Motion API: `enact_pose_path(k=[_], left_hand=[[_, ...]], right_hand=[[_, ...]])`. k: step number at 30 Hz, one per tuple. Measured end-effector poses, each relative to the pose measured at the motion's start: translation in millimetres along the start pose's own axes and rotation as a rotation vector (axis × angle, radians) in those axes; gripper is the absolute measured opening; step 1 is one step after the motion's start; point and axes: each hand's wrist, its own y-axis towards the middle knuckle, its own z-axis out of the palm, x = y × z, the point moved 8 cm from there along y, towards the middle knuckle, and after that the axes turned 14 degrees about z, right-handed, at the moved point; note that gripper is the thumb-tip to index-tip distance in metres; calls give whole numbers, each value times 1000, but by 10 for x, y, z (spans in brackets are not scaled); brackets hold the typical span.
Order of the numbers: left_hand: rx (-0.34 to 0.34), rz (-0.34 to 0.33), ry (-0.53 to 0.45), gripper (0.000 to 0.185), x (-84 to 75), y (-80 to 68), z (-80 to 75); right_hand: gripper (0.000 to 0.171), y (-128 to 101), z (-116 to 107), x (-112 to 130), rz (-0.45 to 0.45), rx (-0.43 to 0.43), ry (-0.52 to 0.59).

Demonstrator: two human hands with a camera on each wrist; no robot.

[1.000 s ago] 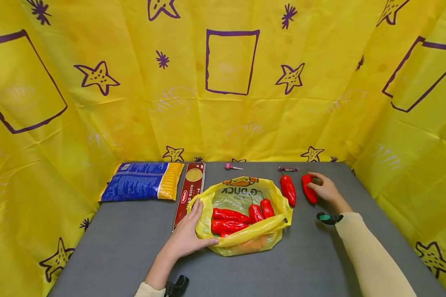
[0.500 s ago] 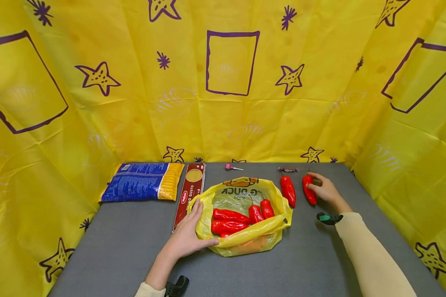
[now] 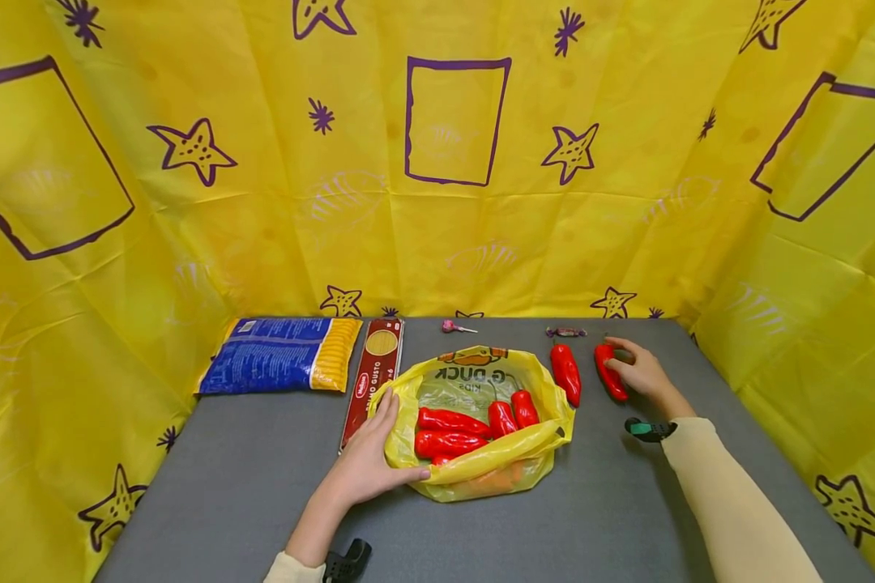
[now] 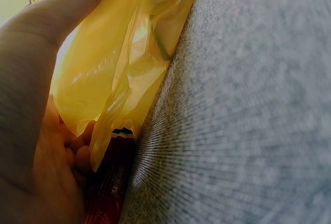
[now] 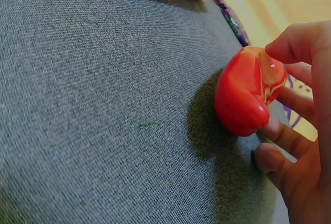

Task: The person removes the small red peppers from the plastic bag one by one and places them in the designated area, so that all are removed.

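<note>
A yellow plastic bag point(image 3: 474, 486) stands with its mouth spread, and several red peppers point(image 3: 448, 444) lie inside. My left hand point(image 3: 368, 457) holds the bag's left rim, thumb over the front edge and fingers along the side; the left wrist view shows bent fingers against the film. At the right, my right hand point(image 3: 638, 372) holds a long red pepper point(image 5: 242, 97) between thumb and fingers. It is on or just above the table; I cannot tell which. Another red pepper point(image 3: 565, 375) lies between that hand and the bag.
Left of the bag lie a dark red spaghetti box point(image 3: 370, 380) and a blue and yellow packet point(image 3: 277, 356). A pink lollipop point(image 3: 449, 326) and a wrapped candy point(image 3: 565, 332) lie at the back of the grey table point(image 3: 226, 486). Yellow cloth walls point(image 3: 445, 243) enclose it.
The pepper in my right hand has turned slightly, its lower end moving a little to the right. My left hand and the bag have stayed in place.
</note>
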Motion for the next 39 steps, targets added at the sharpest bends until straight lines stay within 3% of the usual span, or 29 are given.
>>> enact_pose_path(k=[5, 11, 22, 27, 39], left_hand=[[-7, 5, 5, 133, 1, 7, -7], [-4, 1, 7, 133, 14, 6, 0], [-7, 4, 5, 133, -4, 1, -4], [-3, 9, 9, 133, -9, 2, 5], [-2, 10, 15, 134, -10, 0, 6]], right_hand=[[60, -18, -37, 28, -35, -29, -26], [59, -70, -133, 148, -101, -124, -82], [53, -269, -198, 894, -311, -163, -42], [50, -392, -135, 1212, -397, -147, -8], [48, -784, 183, 1923, -635, -13, 92]])
